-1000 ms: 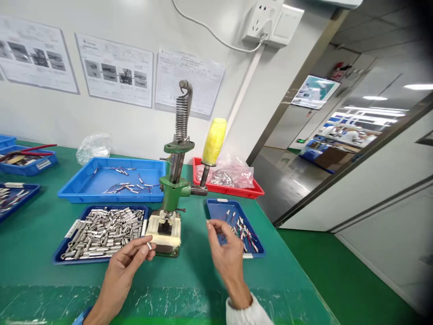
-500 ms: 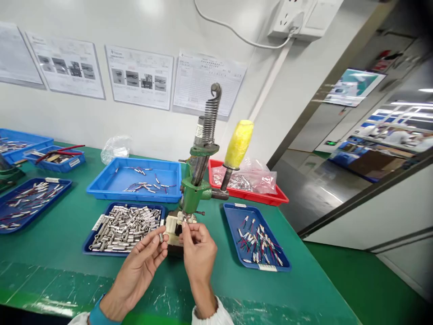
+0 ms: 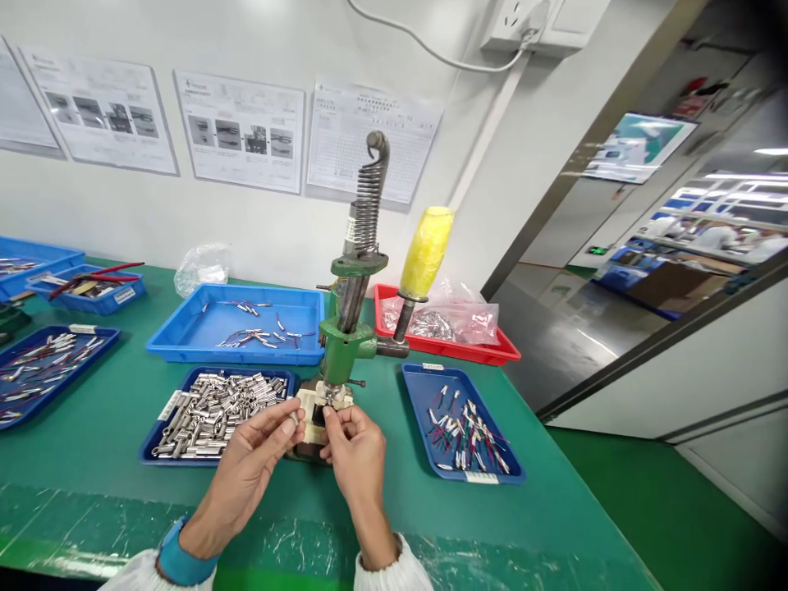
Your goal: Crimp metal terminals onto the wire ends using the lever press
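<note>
Green lever press [image 3: 340,357] stands on the worktop [image 3: 431,510], set back from its front edge. Left hand [image 3: 255,450]: fingers clamped on a small metal sleeve [image 3: 294,418], just left of the black die block [image 3: 318,413]. Right hand [image 3: 358,453]: at the block's right; fingers' closure hidden, cannot tell.

Workshop: hand press [image 3: 341,361], parts trays [image 3: 417,384]

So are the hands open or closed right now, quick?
Left hand: closed, holding a small metal piece.
Right hand: closed, by the press; can't tell if it's holding anything.
</note>
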`<control>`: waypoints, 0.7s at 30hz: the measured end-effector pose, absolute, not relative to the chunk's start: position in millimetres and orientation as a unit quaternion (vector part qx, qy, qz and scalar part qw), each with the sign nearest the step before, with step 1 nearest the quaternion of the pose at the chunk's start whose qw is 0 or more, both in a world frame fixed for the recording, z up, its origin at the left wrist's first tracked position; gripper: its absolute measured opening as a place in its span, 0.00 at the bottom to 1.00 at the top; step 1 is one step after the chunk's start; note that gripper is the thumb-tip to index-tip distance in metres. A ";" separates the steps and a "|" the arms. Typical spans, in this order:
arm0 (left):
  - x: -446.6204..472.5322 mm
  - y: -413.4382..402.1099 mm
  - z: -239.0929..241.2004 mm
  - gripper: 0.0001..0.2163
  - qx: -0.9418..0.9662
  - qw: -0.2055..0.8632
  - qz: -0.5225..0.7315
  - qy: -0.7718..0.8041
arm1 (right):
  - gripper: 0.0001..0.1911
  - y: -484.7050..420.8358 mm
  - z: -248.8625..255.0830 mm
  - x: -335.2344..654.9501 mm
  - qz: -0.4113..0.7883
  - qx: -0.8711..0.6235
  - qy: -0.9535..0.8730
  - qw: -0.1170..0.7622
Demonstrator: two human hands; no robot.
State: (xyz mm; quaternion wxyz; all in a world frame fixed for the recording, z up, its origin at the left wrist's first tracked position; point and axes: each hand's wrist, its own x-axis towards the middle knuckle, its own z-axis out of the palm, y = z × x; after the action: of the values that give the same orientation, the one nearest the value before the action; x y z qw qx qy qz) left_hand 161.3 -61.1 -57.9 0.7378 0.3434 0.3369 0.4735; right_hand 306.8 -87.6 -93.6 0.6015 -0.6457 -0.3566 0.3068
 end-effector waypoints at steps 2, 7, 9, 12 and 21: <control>163.6 -54.7 -55.4 0.21 0.398 0.701 0.477 0.351 | 0.21 -87.1 -94.4 305.7 0.300 -0.650 -0.358 0.599; 175.1 -35.5 -50.8 0.16 0.509 0.600 0.501 0.362 | 0.21 -87.6 -94.3 303.7 0.292 -0.653 -0.357 0.600; 180.4 -28.9 -52.1 0.14 0.548 0.565 0.500 0.361 | 0.21 -88.1 -93.3 303.1 0.287 -0.655 -0.358 0.600; 187.6 -21.5 -56.2 0.14 0.588 0.539 0.490 0.351 | 0.20 -88.6 -92.2 302.8 0.273 -0.655 -0.366 0.601; 199.1 -12.3 -37.5 0.17 0.761 0.393 0.397 0.330 | 0.20 -89.8 -93.4 303.3 0.269 -0.651 -0.371 0.605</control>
State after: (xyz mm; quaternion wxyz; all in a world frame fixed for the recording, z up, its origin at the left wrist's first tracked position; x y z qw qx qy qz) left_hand 199.1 -12.3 -37.5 0.3926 0.7611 0.3304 0.3968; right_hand 303.3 -89.8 -93.4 0.6048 -0.6514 -0.3710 0.2689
